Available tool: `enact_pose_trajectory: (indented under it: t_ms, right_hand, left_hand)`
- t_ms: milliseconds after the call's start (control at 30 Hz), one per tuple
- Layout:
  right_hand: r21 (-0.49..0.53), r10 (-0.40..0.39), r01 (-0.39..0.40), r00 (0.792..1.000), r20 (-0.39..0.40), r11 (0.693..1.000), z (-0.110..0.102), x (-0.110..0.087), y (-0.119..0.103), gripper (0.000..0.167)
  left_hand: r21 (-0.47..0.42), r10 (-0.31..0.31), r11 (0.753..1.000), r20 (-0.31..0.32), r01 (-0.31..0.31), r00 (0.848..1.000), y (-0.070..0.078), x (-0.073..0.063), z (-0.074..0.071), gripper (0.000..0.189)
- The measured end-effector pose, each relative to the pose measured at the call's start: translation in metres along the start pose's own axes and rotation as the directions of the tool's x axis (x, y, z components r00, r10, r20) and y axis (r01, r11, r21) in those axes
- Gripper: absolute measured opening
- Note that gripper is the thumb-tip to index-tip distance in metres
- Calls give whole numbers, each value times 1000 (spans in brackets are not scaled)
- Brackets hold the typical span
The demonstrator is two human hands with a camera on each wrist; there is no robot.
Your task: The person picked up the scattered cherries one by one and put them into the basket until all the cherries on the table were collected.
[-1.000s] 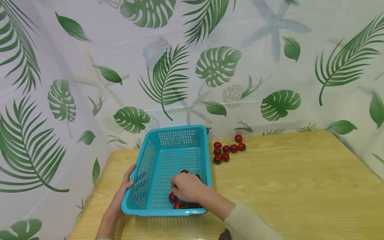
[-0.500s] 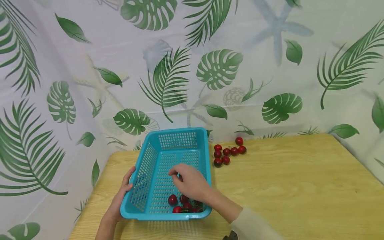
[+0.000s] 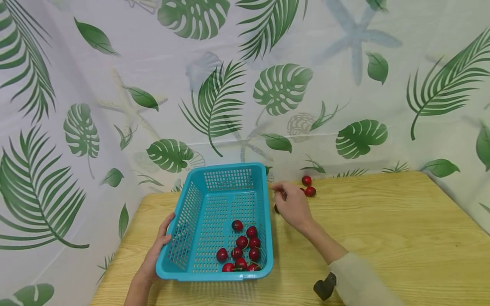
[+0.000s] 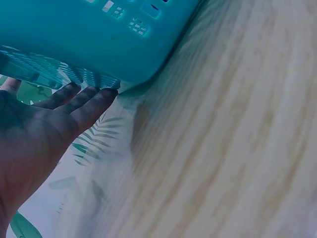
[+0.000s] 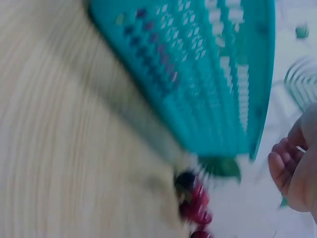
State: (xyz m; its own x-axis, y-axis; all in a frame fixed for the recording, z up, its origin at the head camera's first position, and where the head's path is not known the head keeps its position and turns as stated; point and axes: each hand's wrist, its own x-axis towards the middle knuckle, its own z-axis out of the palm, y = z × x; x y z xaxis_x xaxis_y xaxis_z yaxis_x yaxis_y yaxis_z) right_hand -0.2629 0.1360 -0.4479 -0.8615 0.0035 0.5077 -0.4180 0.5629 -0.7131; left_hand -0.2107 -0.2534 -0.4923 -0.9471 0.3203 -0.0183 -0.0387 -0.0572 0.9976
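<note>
A blue perforated plastic basket [image 3: 210, 212] stands on the table with several dark red cherries [image 3: 241, 242] gathered at its near right. My left hand [image 3: 155, 257] is at the basket's left side; in the left wrist view its fairly straight fingers [image 4: 94, 110] touch the outer wall [image 4: 99, 49]. Just right of the basket, my right hand [image 3: 294, 207] hovers over loose cherries [image 3: 310, 191] on the table and hides some of them. Its fingers are loosely bent, with nothing visible between them in the right wrist view, where more cherries [image 5: 194, 201] lie beyond the basket's corner.
The light wooden table [image 3: 383, 238] extends far to the right. Behind it and along the left hangs a white cloth [image 3: 237, 119] printed with green leaves. A dark device [image 3: 325, 287] sits at my right wrist.
My right hand has lifted out of the basket and moved right and away from me to the loose cherries. The cherries inside are now uncovered. My left hand stays at the basket's side.
</note>
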Motion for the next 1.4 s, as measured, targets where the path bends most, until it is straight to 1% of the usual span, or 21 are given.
enact_pose_trajectory:
  t_ms: [33, 100, 200, 367, 467, 600, 767, 933, 1067, 1200, 1267, 1333, 1400]
  right_hand:
    - [-23, 36, -35, 999, 24, 999, -3, 1, 7, 18]
    - [-89, 88, -81, 994, 71, 993, -6, 1, 20, 20]
    - [-170, 149, -123, 978, 147, 978, -10, -1, 36, 23]
    - [-279, 237, -169, 944, 230, 945, -12, -4, 55, 26]
    - [-318, 260, -174, 932, 251, 932, -12, -4, 64, 28]
    - [-345, 269, -169, 926, 264, 923, -12, -4, 74, 34]
    - [-386, 308, -188, 910, 277, 903, -12, -4, 87, 44]
    - [-412, 330, -194, 899, 288, 890, -13, -2, 93, 49]
    - [-414, 338, -200, 895, 292, 888, -12, 0, 93, 49]
    - [-414, 358, -222, 889, 286, 883, -12, 3, 96, 42]
    - [-405, 370, -245, 890, 267, 881, -13, 3, 98, 39]
    - [-392, 382, -271, 893, 239, 879, -15, 4, 100, 39]
    - [-395, 385, -280, 897, 218, 875, -17, 4, 103, 40]
  left_hand:
    - [2, 3, 1000, 2, -3, 1000, 0, 0, 0, 59]
    - [0, 4, 1000, 2, -4, 1000, 0, 0, -1, 59]
    - [-4, -1, 1000, -4, 1, 1000, 1, 0, -1, 59]
    - [5, -13, 1000, -21, 13, 1000, 1, 1, 2, 59]
    - [4, -13, 1000, -23, 13, 1000, 0, 2, 3, 59]
    - [-1, -5, 1000, -25, 5, 1000, -1, 1, 3, 59]
    - [-7, -1, 1000, -21, 1, 1000, -1, 1, 2, 60]
    - [-17, -6, 1000, -18, 6, 1000, -1, 1, 1, 59]
    - [-13, -5, 1000, -21, 4, 1000, -1, 1, 0, 59]
    - [-15, 0, 1000, -13, 0, 1000, 0, 1, 0, 59]
    - [-10, 4, 1000, -10, -4, 1000, 0, 2, 0, 59]
    - [-10, 5, 1000, -9, -5, 1000, 0, 2, 0, 59]
    - [-7, 6, 1000, -14, -6, 1000, 0, 2, 0, 58]
